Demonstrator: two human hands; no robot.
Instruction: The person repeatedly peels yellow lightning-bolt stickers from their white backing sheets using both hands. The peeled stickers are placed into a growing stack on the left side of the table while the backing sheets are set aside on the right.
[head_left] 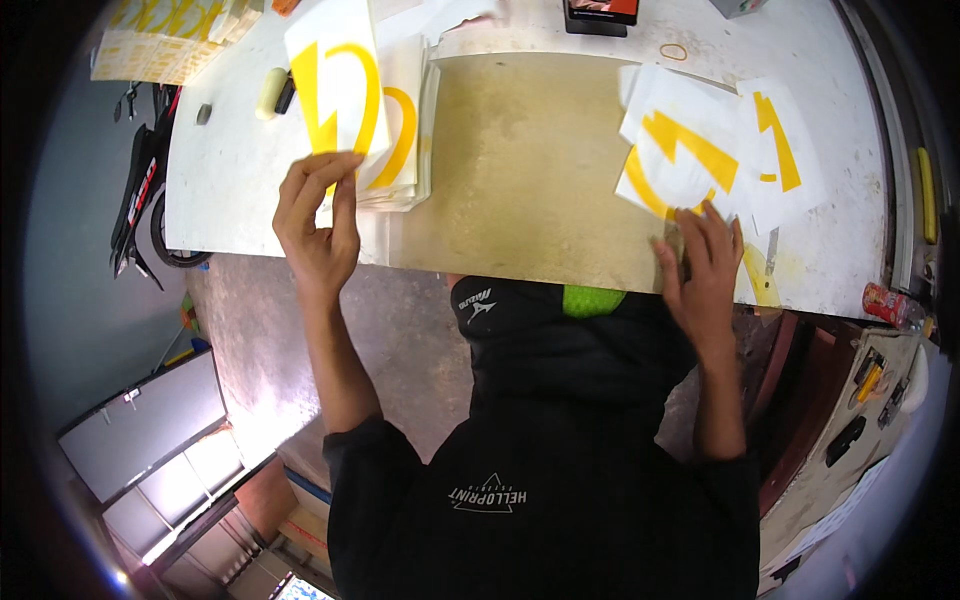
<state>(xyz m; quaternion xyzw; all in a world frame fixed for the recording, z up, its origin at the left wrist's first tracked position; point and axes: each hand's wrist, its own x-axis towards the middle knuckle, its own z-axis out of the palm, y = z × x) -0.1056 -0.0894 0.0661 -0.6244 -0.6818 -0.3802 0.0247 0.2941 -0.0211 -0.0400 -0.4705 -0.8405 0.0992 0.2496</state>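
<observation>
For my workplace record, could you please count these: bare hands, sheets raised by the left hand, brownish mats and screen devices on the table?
Bare hands: 2 (left hand, right hand)
Raised sheet: 1
Brownish mat: 1
Screen device: 1
Total: 5

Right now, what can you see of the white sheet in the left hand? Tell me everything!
The sheet is white and thin, like paper or plastic film. It has a bold yellow jagged shape on its left and a yellow curved band on its right. The fingers of the left hand pinch its lower end, and its top leans left. It overlaps a stack of similar sheets on the white table; I can't tell whether it touches them.
</observation>
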